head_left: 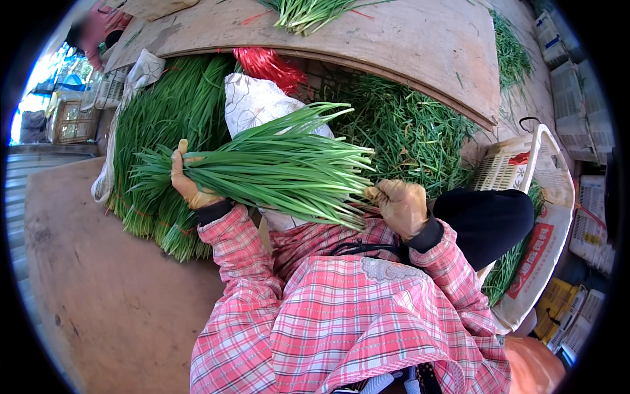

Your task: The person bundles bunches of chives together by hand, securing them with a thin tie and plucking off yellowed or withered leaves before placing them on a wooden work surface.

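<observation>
A loose bunch of garlic chives (282, 167) lies across my lap, leaf tips to the left and pale stem ends to the right. My left hand (187, 180), in a tan glove, is wrapped round the leafy end with its thumb up. At the stem ends, my gloved right hand (401, 207) is closed in a pinch on the lower stems. Its fingertips are partly hidden, so how many stems it grips cannot be made out. Behind the left hand are stacked chives (167, 108), tied with red bands near their pale ends.
A wooden board (387, 52) spans the far side with more chives (308, 14) on it. Red ties (269, 69) hang below its edge, near a white sack (252, 102). Loose greens (400, 131) cover the ground. A white plastic basket (558, 190) stands right; another person (98, 29) is far left.
</observation>
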The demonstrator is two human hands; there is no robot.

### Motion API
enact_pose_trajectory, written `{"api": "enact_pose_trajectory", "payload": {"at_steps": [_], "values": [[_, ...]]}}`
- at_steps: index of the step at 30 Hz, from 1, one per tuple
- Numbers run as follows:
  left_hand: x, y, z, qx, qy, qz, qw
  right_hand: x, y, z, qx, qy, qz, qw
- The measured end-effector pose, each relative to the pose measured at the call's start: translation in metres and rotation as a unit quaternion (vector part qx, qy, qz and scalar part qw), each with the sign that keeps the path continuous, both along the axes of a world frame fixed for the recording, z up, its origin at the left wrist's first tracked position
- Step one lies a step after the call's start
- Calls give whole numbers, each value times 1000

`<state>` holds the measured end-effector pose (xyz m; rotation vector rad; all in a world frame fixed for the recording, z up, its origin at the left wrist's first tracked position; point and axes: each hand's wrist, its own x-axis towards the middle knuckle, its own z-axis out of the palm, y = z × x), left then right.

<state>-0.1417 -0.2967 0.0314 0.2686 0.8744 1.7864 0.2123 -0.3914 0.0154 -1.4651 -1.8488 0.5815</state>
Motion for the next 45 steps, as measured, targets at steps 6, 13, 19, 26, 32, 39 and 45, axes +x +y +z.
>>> {"api": "enact_pose_trajectory", "payload": {"at_steps": [6, 13, 19, 26, 32, 39, 45], "values": [[19, -2, 22, 33, 51, 22, 998, 12, -5, -3, -254, 243, -110, 930], [32, -3, 64, 91, 114, -10, 989, 56, 17, 5, -90, 147, -13, 985], [117, 0, 139, 113, 326, -20, 938, -22, 43, 90, 120, 38, 133, 983], [231, 17, 212, 102, 338, -288, 890, -22, 83, 120, -82, 460, 212, 858], [270, 58, 233, 347, 521, -375, 684, 34, 83, 128, -131, 521, 111, 836], [271, 114, 105, 209, 197, -564, 774, 106, 101, 22, -85, 643, 149, 747], [229, 25, -13, 24, 28, -762, 646, 117, 112, 16, -123, 679, 66, 721]]}}
